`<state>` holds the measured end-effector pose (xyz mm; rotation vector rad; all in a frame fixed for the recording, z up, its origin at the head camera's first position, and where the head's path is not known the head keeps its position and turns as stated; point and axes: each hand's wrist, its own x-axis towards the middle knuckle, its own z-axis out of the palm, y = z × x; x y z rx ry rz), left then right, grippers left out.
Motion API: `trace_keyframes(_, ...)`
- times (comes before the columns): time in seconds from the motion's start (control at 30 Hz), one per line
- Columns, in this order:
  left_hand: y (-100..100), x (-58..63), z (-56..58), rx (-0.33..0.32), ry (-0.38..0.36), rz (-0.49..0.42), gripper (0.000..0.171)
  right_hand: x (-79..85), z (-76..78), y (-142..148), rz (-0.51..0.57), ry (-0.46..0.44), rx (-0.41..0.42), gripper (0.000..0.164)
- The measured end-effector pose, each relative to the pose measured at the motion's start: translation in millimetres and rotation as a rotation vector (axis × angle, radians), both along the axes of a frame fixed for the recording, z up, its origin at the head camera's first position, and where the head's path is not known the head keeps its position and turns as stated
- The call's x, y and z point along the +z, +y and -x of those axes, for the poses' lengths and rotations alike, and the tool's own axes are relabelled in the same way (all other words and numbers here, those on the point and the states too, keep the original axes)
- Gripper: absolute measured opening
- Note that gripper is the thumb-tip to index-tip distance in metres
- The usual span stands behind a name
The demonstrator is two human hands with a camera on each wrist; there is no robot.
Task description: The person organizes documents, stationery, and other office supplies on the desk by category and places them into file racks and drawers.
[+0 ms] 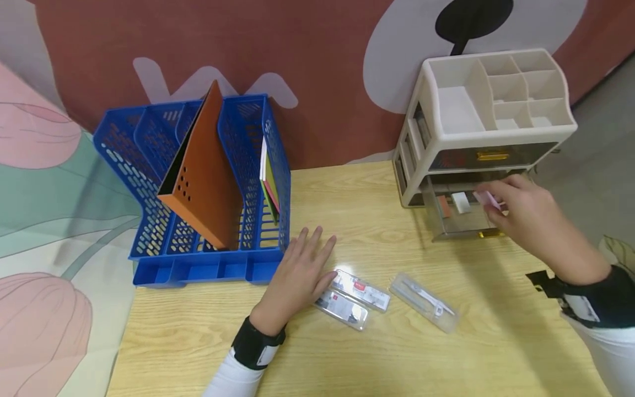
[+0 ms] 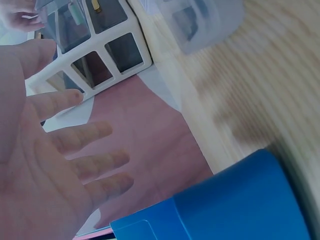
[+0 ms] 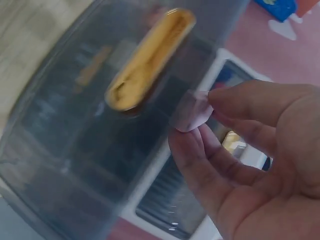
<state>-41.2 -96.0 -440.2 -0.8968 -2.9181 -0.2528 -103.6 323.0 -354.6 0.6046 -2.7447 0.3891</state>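
My right hand (image 1: 533,218) pinches a small pink eraser (image 3: 192,111) between thumb and fingertips, over the pulled-out clear drawer (image 1: 471,223) of the white desktop organizer (image 1: 434,151). Inside that drawer lie an orange block (image 1: 444,206) and a white block (image 1: 461,202), side by side. My left hand (image 1: 297,281) is low over the table with its fingers spread and holds nothing. By its thumb are two slim clear cases (image 1: 361,289) with printed labels. Right of them lies a clear case (image 1: 424,302) with a white, compass-like tool inside.
A blue file rack (image 1: 149,242) stands at the left, holding an orange folder (image 1: 208,182) and several thin booklets (image 1: 269,182). Open compartments top the organizer, above a closed drawer with a gold handle (image 1: 493,156). A patterned cloth (image 1: 327,82) hangs behind the wooden table (image 1: 347,204).
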Motion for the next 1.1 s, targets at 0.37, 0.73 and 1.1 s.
trace_keyframes(0.37,-0.7,-2.9,-3.6,0.0,-0.021,0.015,0.067,-10.1,31.4,15.4,-0.07,-0.295,-0.073,0.027)
trace_keyframes(0.73,-1.4,-3.4,-6.0,0.006,-0.044,-0.001,0.067,-23.0,48.4,22.2,-0.119,-0.391,-0.073,0.03)
trace_keyframes(1.1,-3.1,-7.3,-4.8,0.011,-0.037,0.007,0.066,-21.1,46.8,21.4,-0.101,-0.412,-0.111,0.028)
